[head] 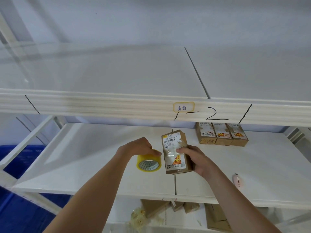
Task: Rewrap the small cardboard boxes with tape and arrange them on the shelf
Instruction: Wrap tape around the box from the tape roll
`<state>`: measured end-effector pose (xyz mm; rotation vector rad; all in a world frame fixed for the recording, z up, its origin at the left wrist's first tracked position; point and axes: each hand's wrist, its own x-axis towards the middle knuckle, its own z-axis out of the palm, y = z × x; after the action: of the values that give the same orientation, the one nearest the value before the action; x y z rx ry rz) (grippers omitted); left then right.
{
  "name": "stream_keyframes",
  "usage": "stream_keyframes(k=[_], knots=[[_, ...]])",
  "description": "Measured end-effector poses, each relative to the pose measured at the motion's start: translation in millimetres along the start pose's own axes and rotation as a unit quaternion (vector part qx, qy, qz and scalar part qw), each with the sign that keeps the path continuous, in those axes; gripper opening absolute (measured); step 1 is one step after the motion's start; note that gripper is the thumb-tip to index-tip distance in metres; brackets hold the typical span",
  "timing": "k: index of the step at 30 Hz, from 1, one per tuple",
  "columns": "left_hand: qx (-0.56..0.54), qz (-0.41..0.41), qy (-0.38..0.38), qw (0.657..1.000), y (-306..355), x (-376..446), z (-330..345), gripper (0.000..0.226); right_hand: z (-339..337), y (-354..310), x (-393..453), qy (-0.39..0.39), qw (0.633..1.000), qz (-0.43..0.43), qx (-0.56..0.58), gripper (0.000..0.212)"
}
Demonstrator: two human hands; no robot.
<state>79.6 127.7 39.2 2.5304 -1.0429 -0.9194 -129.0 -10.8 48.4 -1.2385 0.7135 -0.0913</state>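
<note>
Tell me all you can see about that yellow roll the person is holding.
The tape roll is a wide ring of yellowish translucent packing tape wound on a core with a green-and-white patterned lining. It lies tilted, its open hole facing the camera, resting on the white middle shelf just left of the cardboard box. The left hand grips its top edge from above.

Bare forearms, no sleeves, both grips (138,147) unadorned.

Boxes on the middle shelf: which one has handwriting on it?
The leftmost box of the row of three at the back right. Dark handwritten marks cross its label and front; the other two show only printed labels.
</note>
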Motion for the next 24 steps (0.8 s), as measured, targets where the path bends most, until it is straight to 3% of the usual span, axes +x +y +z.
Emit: stream_keyframes(k=[7,12,17,22,24], knots=[[0.039,0.022,-0.001,0.999,2.0,-1.1,6.1,0.058,-4.2,6.4,0.7,-0.005,0.999,0.009,0.031,0.036],[-0.008,0.041,-0.010,0.999,7.8,-5.9,8.6,0.061,-0.3,10.6,-1.5,-0.025,0.992,0.028,0.124,0.036],[-0.016,0.069,-0.021,0.997,11.0,-14.5,2.7,0.053,2.4,8.2,-4.2,-0.041,0.988,0.024,0.150,0.037],[-0.010,0.088,-0.017,0.996,6.1,-16.3,4.0,0.055,-1.8,8.6,1.5,-0.056,0.995,0.034,0.079,0.037],[-0.034,0.079,0.012,0.996,3.9,-15.0,8.6,0.056,-1.7,11.2,7.4,-0.027,0.999,0.030,0.024,0.038]])
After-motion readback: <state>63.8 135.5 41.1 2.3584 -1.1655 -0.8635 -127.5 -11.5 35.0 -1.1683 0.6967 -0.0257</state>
